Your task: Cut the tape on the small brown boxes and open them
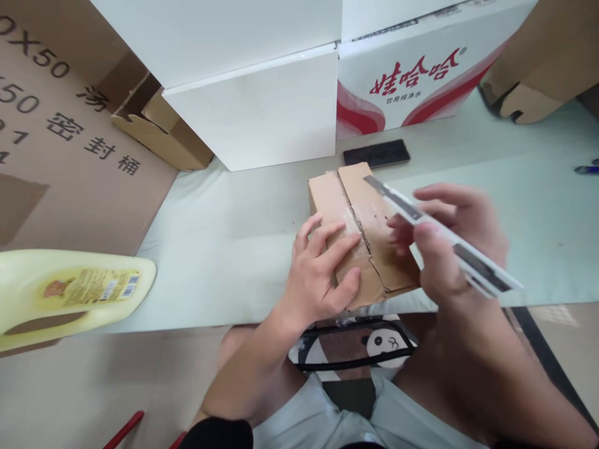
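A small brown cardboard box (374,218) stands near the table's front edge, its top seam slit and ragged, with clear tape beside it. My left hand (322,268) lies across the left top flap, fingers spread and thumb toward the near edge. In my right hand (453,237), closed around it, is a white utility knife (435,234). Its blade is out and points up and left, over the box's right flap near the far end. Whether the blade touches the cardboard I cannot tell. The right hand is slightly blurred.
A black phone (377,153) lies behind the box. White cartons (281,112) stand along the back, one with red lettering. To the left are a large printed carton (79,143) and a pale yellow jug (79,293). A pen (587,169) lies at the far right.
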Demonstrator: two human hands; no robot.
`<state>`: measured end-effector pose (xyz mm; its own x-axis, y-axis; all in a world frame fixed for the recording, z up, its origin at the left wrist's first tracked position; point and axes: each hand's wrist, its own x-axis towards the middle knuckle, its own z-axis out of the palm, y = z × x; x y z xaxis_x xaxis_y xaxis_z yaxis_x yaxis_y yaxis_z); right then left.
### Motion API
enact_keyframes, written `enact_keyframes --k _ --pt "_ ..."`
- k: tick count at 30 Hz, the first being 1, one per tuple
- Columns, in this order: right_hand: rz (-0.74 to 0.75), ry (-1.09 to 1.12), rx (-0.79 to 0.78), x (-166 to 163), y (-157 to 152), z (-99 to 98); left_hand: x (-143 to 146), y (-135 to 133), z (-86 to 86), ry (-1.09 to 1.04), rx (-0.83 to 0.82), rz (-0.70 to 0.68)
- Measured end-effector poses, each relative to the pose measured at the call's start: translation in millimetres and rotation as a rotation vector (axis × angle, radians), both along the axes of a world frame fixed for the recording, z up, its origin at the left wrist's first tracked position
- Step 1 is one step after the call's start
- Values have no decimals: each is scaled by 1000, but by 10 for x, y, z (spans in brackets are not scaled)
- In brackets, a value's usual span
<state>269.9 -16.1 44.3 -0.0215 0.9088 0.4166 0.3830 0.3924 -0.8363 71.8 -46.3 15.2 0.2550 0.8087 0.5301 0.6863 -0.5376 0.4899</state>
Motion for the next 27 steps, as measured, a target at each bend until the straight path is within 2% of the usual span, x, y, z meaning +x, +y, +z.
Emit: enact_keyframes --k 5,11,19,27 --pt "112 -199 -34 -136 -52 163 -25 33 -74 -53 10 -61" --pt "9 -343 -42 -211 -59 133 -103 84 -135 -96 4 -119" --pt "20 -426 34 -250 -62 98 -106 77 -164 -127 11 -137" --pt "47 -392 45 -268 -52 139 -104 79 -197 -133 13 -118"
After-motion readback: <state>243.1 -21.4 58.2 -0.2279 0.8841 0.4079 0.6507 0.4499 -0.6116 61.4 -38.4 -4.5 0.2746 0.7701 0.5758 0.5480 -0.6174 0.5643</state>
